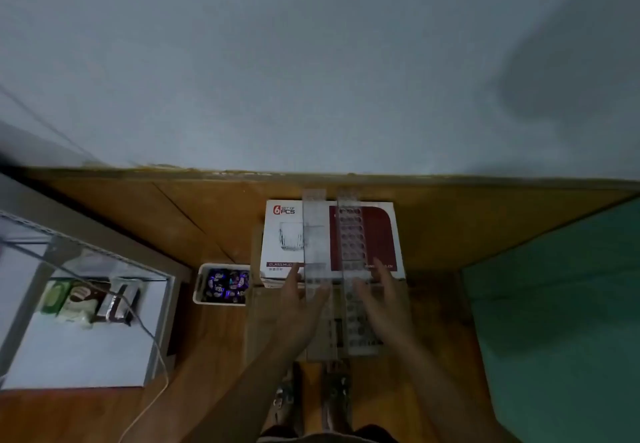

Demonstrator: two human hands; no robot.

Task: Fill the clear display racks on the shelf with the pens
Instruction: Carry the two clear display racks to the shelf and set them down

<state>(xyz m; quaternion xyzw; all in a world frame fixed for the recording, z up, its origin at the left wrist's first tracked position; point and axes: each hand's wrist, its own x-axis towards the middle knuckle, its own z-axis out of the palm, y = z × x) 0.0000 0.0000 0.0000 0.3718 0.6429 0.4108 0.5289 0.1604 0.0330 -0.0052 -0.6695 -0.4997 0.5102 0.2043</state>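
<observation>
Two long clear display racks lie side by side across a white and dark red glass-mug box (284,234). The left rack (314,234) is plain, and the right rack (350,234) shows rows of round holes. My left hand (299,307) rests at the near end of the left rack, thumb on its left side and fingers straight along it. My right hand (386,304) lies against the right side of the right rack, fingers stretched forward. The picture is dim and blurred. No pens show.
A white basket (199,285) of purple-wrapped items stands left of the box on the wooden surface (173,221). A glass cabinet (104,259) with packets and a white cable (156,356) are at the left. A green surface (554,304) fills the right, and a grey wall (311,61) rises behind.
</observation>
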